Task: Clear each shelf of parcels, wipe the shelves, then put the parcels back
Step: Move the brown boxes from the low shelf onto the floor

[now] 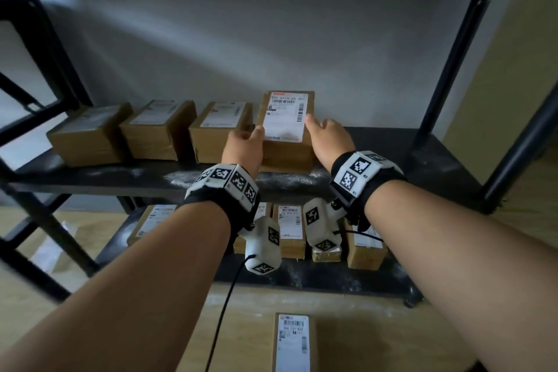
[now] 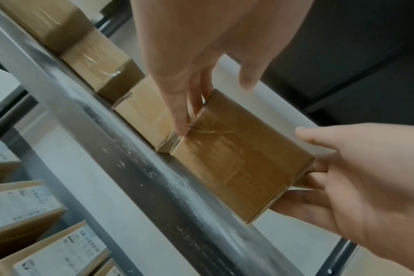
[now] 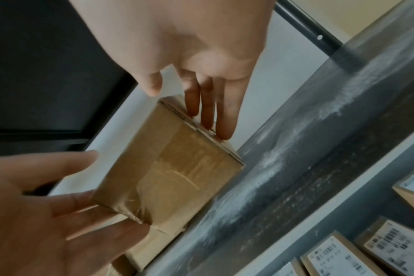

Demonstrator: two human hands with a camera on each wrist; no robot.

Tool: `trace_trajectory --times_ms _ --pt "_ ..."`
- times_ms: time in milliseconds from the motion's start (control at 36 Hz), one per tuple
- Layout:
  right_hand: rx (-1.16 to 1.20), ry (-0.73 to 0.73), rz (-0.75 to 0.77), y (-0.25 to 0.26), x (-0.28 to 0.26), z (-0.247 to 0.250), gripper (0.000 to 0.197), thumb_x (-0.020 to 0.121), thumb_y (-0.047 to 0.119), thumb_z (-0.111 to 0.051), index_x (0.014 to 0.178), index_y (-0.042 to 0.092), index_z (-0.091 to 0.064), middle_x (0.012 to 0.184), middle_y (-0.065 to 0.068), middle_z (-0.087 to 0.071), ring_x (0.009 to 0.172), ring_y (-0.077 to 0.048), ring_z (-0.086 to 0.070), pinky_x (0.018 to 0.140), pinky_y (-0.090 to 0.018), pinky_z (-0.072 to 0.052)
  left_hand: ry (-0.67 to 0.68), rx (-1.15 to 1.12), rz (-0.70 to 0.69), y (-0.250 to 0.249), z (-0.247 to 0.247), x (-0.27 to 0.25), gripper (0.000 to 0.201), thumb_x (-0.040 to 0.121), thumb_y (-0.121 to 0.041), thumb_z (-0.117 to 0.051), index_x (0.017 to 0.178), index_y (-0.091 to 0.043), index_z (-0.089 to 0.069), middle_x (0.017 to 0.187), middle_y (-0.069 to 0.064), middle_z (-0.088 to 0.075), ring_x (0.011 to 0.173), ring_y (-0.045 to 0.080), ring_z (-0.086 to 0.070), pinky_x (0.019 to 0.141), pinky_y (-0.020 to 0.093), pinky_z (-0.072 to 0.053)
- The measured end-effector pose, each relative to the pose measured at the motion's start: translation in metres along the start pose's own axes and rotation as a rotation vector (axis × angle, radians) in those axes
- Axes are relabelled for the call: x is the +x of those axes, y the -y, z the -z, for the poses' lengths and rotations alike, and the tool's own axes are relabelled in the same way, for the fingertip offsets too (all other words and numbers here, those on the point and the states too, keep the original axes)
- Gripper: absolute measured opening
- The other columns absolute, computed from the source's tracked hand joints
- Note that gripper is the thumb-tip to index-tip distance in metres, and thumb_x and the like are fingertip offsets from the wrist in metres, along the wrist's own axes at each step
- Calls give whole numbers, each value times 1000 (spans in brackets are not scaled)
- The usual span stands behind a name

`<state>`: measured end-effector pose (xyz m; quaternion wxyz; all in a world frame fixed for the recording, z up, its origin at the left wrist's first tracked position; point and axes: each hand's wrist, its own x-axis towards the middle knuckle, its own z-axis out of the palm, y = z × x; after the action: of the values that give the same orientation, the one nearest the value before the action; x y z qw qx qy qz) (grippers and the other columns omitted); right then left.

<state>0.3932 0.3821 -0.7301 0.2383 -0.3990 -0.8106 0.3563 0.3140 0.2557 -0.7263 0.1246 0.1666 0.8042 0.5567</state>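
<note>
both hands' fingers (image 2: 184, 104) straight, pressing taped cardboard parcel (image 1: 287, 130) sides; dusty shelf (image 1: 422, 154).

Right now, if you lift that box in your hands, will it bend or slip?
Probably no bending: the parcel is a squared cardboard box with crisp edges. It may be a bit slippery, since glossy tape wraps it. The left hand and right hand flanking its sides should steady it.
</note>
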Motion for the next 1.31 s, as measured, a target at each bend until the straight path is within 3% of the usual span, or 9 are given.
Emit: trace_trajectory --times_ms 139,278,389,611,722,861,1056,1250,1306 --pt "54 5 49 16 -39 2 47 95 59 -36 99 14 -49 83 3 -59 68 -14 -56 51 -27 -39 -84 -82 21 8 33 -34 31 88 -49 -53 98 -20 -60 83 -3 -63 80 17 -63 83 39 -55" --pt "123 73 64 31 -83 -8 61 90 69 -35 113 15 -52 102 -1 -68 83 -20 -68 76 -41 -58 -120 -146 46 25 66 -70 19 79 -44 -64 80 -24 -65 82 -1 -69 82 20 -67 85 40 -55" --pt "77 117 92 37 -120 -26 61 91 68 -34 112 14 -53 99 2 -67 81 -18 -66 70 -35 -55 -152 -150 75 51 94 -99 15 76 -39 -67 67 -27 -63 78 -4 -70 80 20 -67 87 43 -55" --pt "11 218 132 19 -180 -84 56 89 70 -36 112 20 -48 98 4 -65 83 -18 -65 76 -40 -56 -170 -166 197 119 128 -129 15 73 -34 -66 78 -20 -62 80 8 -67 81 29 -66 83 48 -56" --pt "-29 278 153 -6 -199 -118 48 93 64 -37 105 20 -47 85 4 -62 68 -14 -61 57 -30 -49 -179 -154 264 162 130 -136 32 74 -30 -64 100 -12 -65 80 6 -64 81 28 -63 84 46 -55" --pt "-88 361 71 -45 -212 -159 48 95 60 -36 106 16 -47 77 3 -56 62 -14 -54 49 -26 -35 -138 -127 382 214 123 -135 20 79 -21 -64 95 -10 -59 79 6 -59 76 26 -60 81 48 -55" --pt "-199 505 -57 -95 -216 -210 53 95 59 -37 119 14 -51 107 -6 -63 88 -25 -60 69 -30 -44 -1 -87 581 284 107 -120 13 82 -20 -66 81 -18 -54 85 7 -61 89 27 -61 87 49 -54" --pt "-244 597 -187 -140 -214 -250 49 94 54 -41 121 15 -53 112 -5 -64 92 -25 -63 76 -33 -51 85 9 673 335 77 -112 18 84 -22 -64 98 -13 -58 85 4 -63 87 25 -62 87 48 -54" --pt "-267 621 -222 -154 -214 -258 46 95 51 -42 120 15 -55 110 -6 -66 87 -23 -64 69 -30 -50 125 48 678 349 68 -111 17 83 -21 -63 98 -14 -58 86 2 -62 89 25 -61 88 46 -54"
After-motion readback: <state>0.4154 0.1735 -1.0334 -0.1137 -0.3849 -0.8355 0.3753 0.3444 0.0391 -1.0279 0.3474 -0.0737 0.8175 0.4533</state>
